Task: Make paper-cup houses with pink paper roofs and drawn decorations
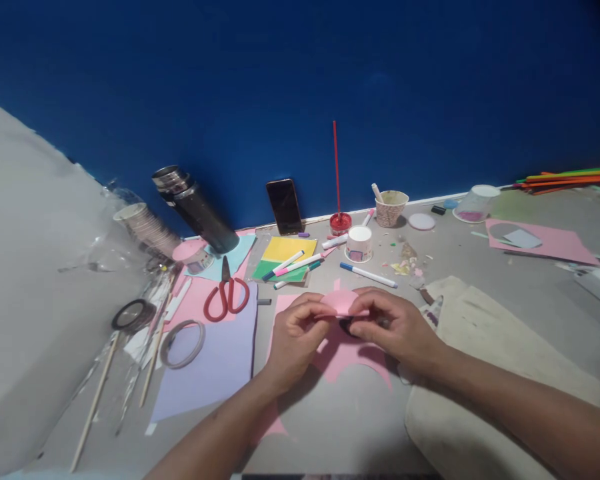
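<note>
A small pink paper piece (341, 302) with a rounded top edge is held up between my two hands. My left hand (304, 333) pinches its left side between thumb and fingers. On the opposite side, my right hand (393, 327) grips it the same way. A dark object, partly hidden, shows just under the paper beside my right thumb; I cannot make out what it is. Below both hands lies a larger pink sheet (347, 363) with curved cut-outs. Red-handled scissors (226, 293) rest to the left on coloured paper.
Markers (369, 275) and yellow-green paper (290, 250) lie beyond my hands. A paper cup (359, 244), a phone (285, 207) and a flask (200, 213) stand toward the blue wall. Tape rolls (183, 363) and sticks are at left, a beige cloth (485, 360) at right.
</note>
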A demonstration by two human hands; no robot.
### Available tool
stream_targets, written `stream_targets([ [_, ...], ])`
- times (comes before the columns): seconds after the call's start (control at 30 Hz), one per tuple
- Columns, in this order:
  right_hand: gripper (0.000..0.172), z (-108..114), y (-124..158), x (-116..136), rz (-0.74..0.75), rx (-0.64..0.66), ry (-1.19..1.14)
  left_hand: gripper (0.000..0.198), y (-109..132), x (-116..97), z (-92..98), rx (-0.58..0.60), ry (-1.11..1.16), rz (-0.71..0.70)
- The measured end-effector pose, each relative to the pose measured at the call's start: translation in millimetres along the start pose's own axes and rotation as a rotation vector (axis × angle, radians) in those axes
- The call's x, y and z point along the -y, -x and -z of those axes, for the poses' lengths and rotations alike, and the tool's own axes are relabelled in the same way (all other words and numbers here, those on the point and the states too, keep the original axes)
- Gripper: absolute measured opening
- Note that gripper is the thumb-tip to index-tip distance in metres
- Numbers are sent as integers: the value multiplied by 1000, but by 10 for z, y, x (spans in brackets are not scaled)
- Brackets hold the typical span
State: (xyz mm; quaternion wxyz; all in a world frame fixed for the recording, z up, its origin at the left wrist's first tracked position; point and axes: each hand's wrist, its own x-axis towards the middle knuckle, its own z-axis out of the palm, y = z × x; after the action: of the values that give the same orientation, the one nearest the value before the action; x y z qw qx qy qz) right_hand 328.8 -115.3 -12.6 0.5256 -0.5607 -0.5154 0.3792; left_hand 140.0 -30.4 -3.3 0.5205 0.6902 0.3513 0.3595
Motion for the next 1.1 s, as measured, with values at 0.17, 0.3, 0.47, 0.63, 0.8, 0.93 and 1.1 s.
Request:
stream_targets([
  [0.17,23,-13,-35,-35,132,-80,111,18,5,-22,6,135,187,211],
  [0.3,24,-13,-32,-45,161,-39,146,27,-7,-4,6,116,177,281],
  [0.47,25,4,-25,-6,15,-13,202,14,5,7,-30,8,177,192],
  [0.63,15,-8,-12,47,-122,-79,127,16,23,21,-58,9,163,202],
  [0.8,42,-45,-26,40,-174,-38,-37,36,28,53,-85,-8,290,281],
  [0.93,47,-49,-39,33,-216,-14,-20,34,31,38,-94,105,212,323],
  [1.1,47,-33,-26,10,-223,26,-7,25,30,20,-101,136,137,348],
])
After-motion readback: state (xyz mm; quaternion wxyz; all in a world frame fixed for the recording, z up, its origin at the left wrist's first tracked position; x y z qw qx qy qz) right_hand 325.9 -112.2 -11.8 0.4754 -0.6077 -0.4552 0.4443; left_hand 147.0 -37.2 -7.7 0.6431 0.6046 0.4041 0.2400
